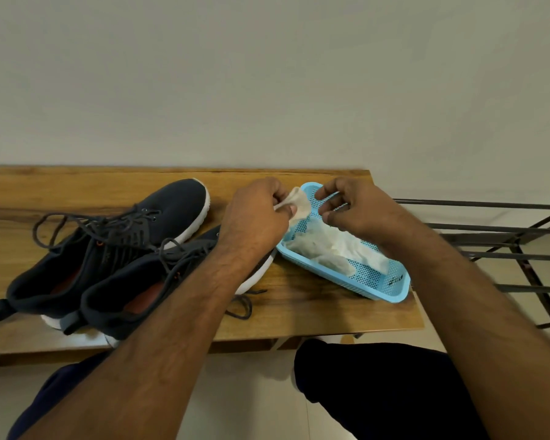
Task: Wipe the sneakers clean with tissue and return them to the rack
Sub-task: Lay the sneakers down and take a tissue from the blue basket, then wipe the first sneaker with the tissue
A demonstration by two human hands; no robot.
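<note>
Tissue collection, before any wiping. The left hand [254,214] pinches a white tissue [294,203] between thumb and fingers, lifting it over the far end of the blue perforated basket [391,285]. The right hand [356,211] hovers over the same basket, fingers curled, holding nothing visible. More tissues [334,246] lie in the basket. The two dark sneakers [108,258] stand left of the basket on the wooden bench [315,309]; the metal rack [505,242] stands right of it. Next, probably: carry the tissue to a sneaker and steady that shoe.
</note>
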